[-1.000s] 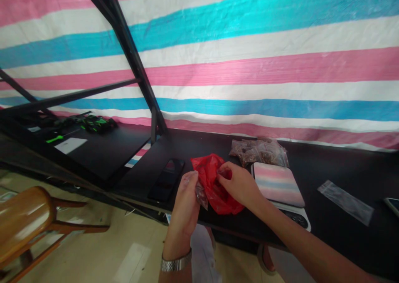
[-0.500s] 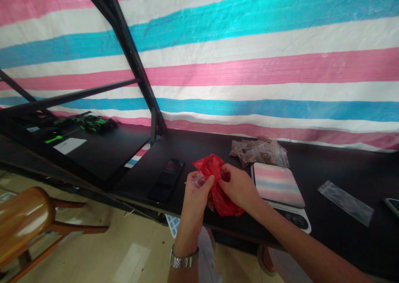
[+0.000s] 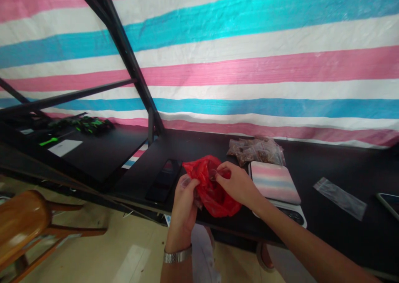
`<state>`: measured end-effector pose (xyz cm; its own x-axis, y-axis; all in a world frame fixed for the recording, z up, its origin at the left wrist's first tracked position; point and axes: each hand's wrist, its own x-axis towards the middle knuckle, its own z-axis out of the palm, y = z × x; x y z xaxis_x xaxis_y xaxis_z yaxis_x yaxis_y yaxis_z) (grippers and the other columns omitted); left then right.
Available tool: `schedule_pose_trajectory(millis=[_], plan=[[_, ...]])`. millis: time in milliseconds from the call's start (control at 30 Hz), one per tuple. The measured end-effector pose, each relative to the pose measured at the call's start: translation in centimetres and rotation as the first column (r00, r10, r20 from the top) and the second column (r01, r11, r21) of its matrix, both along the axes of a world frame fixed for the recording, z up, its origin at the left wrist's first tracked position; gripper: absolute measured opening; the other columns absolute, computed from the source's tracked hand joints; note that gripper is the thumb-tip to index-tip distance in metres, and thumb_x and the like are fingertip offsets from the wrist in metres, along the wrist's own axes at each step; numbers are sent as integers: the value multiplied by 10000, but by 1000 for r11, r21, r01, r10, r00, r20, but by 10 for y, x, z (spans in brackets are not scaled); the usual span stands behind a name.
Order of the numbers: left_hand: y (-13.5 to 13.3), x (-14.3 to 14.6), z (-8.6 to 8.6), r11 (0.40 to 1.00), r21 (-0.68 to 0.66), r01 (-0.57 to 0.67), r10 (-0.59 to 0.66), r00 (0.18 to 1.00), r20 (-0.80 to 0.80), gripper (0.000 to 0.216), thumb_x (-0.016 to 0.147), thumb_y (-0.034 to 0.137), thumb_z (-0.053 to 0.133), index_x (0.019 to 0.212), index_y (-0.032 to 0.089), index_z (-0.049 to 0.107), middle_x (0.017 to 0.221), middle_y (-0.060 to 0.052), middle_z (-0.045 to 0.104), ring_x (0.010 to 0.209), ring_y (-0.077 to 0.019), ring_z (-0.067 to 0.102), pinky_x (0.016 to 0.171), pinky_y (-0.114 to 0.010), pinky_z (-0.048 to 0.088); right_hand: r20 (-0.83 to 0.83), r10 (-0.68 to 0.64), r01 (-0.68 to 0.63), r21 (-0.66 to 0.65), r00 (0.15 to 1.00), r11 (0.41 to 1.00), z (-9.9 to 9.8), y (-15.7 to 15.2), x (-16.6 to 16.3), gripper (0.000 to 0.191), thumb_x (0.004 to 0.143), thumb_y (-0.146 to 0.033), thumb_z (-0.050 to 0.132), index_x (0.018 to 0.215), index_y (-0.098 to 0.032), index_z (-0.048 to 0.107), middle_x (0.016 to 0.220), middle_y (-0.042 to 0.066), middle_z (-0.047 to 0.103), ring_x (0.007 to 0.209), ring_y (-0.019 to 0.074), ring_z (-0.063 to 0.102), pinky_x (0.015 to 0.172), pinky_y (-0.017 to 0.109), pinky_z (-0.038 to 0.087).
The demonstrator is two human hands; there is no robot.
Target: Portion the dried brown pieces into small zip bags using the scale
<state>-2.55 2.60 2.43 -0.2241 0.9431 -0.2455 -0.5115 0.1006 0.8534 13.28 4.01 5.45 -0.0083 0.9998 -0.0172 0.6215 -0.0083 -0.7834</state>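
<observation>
A thin red plastic bag (image 3: 215,200) sits at the table's front edge, its mouth spread and its inside dark. My left hand (image 3: 184,198) is closed on the bag's left side, thumb over the red film. Clear plastic (image 3: 185,181) shows around the same fingers; whether it is a separate small bag I cannot tell. From the right, my right hand (image 3: 237,182) pinches the rim of the red bag, fingertips partly inside the opening. What lies in the bag is hidden.
Behind are several small clear bags of brown bits (image 3: 257,150). A white scale (image 3: 276,183) stands right, beside an empty zip bag (image 3: 340,198) and a phone (image 3: 389,204). Another dark phone (image 3: 164,181) lies left. A black frame post (image 3: 127,54) rises left; a wooden chair (image 3: 23,229) stands below.
The red bag was bunched between my hands; now its mouth is wider. My left hand has shifted left, away from my right. The whole view has moved slightly.
</observation>
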Motion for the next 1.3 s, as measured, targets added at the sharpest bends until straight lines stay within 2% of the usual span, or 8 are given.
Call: schedule_pose_trajectory(millis=[333,533,700,867,1000,1133,1200,1300], plan=[[2,-8,-2,999,5,-41,42,998,-52,338,558,263,806,857,168,681,746,22,735,670,-155,690,648,-251,511,-59,-4,2,-28,998,1000,4,-2,4,76,930,-193,687,978,-240,723,999,30,838,940,213,783,869,328,522],[3,-8,-10,996,-2,-90,89,988,-122,402,547,281,812,897,180,643,749,37,702,644,-134,638,631,-248,487,150,63,-68,25,987,997,6,-11,8,81,918,-199,696,968,-249,735,1020,39,843,1010,262,781,874,353,494],[0,-16,-6,988,33,-149,153,966,-209,440,592,275,845,947,216,591,789,54,681,698,-129,628,672,-248,488,40,44,-43,-3,998,999,-4,-13,9,85,930,-199,674,975,-246,728,1021,33,837,995,237,771,892,342,502],[-2,-31,0,956,216,-200,272,878,-394,406,724,328,863,967,243,548,799,63,595,667,-124,558,608,-241,422,-18,13,-11,116,1000,993,-8,-10,19,93,919,-264,671,980,-246,738,989,25,814,900,225,734,826,344,494],[-11,-27,19,889,426,-168,383,783,-490,311,826,290,820,988,256,557,797,59,547,698,-141,541,668,-253,446,-92,-37,62,287,995,956,15,-18,24,172,908,-368,657,976,-247,757,750,-14,693,621,179,565,597,314,405],[-24,4,38,884,466,25,261,802,-537,188,874,265,802,991,249,655,824,21,614,732,-162,571,726,-276,465,-123,-58,108,442,991,891,50,-44,32,176,895,-369,691,1017,-268,769,630,-53,507,580,167,486,548,296,382],[-29,24,40,899,416,140,125,827,-549,164,883,262,795,1008,253,688,821,10,649,725,-173,585,714,-281,466,-89,-37,77,498,995,864,62,-60,39,154,913,-327,698,1045,-291,769,679,-44,572,623,170,540,579,293,427],[-32,53,37,901,344,263,-30,830,-557,203,869,228,783,1056,252,709,878,-14,719,766,-194,641,725,-286,488,42,-6,-19,571,999,821,70,-78,52,184,933,-247,703,1097,-315,751,956,-14,772,803,193,671,736,329,519]])
